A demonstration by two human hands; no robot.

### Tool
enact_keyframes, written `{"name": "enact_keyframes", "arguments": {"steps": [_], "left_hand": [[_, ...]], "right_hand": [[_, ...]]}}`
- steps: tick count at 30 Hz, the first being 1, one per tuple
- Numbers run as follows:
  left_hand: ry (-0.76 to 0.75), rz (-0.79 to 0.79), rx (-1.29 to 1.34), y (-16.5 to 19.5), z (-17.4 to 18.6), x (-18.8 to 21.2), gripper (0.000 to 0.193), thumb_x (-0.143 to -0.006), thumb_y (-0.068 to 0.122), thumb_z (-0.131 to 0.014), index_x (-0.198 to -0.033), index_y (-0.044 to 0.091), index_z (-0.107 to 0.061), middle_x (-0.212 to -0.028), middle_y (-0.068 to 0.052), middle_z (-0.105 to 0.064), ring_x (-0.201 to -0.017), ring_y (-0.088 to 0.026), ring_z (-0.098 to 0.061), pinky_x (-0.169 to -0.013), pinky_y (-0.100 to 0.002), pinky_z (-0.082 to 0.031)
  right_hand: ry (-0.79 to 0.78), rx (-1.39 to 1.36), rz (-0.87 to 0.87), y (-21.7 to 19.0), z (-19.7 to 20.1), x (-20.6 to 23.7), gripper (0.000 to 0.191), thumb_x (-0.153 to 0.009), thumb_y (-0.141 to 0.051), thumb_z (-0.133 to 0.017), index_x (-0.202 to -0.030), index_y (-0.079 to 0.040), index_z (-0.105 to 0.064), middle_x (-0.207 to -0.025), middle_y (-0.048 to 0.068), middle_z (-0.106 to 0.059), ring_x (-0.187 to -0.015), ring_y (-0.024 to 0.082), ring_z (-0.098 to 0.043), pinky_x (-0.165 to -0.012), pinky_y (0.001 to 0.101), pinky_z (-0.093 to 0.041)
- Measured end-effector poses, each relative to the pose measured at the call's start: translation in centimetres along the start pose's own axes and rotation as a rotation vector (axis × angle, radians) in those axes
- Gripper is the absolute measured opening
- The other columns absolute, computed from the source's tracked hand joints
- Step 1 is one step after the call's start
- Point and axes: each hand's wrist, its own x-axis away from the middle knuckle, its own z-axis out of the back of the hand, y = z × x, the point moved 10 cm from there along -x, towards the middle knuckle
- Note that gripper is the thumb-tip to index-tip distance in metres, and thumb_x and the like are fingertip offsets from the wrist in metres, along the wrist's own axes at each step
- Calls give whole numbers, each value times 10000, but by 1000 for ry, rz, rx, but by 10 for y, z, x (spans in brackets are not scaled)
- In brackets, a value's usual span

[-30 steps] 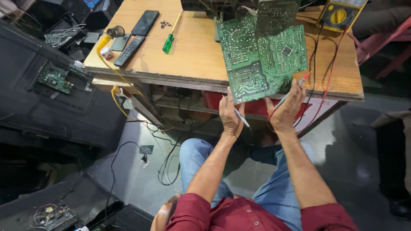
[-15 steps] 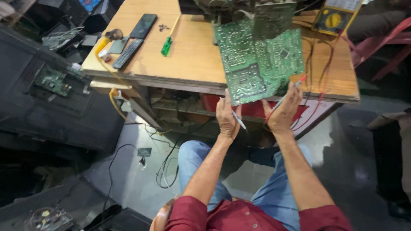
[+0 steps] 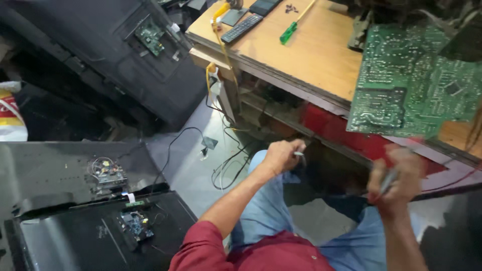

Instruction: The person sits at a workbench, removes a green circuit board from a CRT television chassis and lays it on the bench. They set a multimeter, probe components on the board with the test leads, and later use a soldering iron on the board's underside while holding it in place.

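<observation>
My hands are apart, both lowered below the edge of the worktop (image 3: 321, 55). My left hand (image 3: 282, 156) is curled shut around a thin probe (image 3: 299, 154) whose tip pokes out toward three o'clock. My right hand (image 3: 396, 178), blurred, is closed around a slim grey tool (image 3: 389, 179); I cannot tell what kind. The green circuit board (image 3: 411, 85) sits at about one o'clock from my right hand, leaning out over the worktop's front edge, well apart from both hands. Farther back on the worktop, at eleven o'clock from the board, lie a green-handled screwdriver (image 3: 289, 31) and a black remote control (image 3: 242, 28). On the floor at nine o'clock lie opened black television backs (image 3: 100, 236) with small boards showing. My knees in blue jeans (image 3: 271, 211) are below my hands.
</observation>
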Motion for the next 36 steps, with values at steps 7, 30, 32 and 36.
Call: {"name": "enact_keyframes", "arguments": {"steps": [7,30,32,36], "left_hand": [[-416,-50,51,13,-36,27,137,-887,252,-692,-942,130,-716,-820,-158,-724,-800,-390,-709,-686,-505,-555],[721,418,261,-310,209,-43,285,-1028,183,-596,-1284,100,-690,-1016,-133,-761,-888,-181,-718,-804,-326,-550],[614,528,295,-318,194,-55,314,-1043,204,-596,-1327,105,-686,-996,-165,-757,-850,-207,-699,-792,-327,-537],[652,318,383,-300,199,-63,326,-1019,129,-618,-1337,62,-649,-1073,-168,-767,-936,-179,-696,-808,-318,-535]], "right_hand": [[-534,-587,-221,-70,-98,9,438,-888,-44,-704,-1317,-30,-617,-1123,117,-719,-963,224,-733,-839,322,-560],[-470,-502,-785,-19,-96,98,198,-885,-64,-725,-1075,-9,-745,-845,44,-768,-737,54,-664,-642,216,-527],[-467,-519,-804,-16,-96,104,188,-874,-64,-727,-1055,-14,-747,-831,32,-774,-729,50,-680,-629,212,-534],[-465,-508,-836,-10,-93,110,188,-856,-57,-743,-1040,-26,-763,-773,19,-745,-668,47,-625,-570,218,-488]]}}
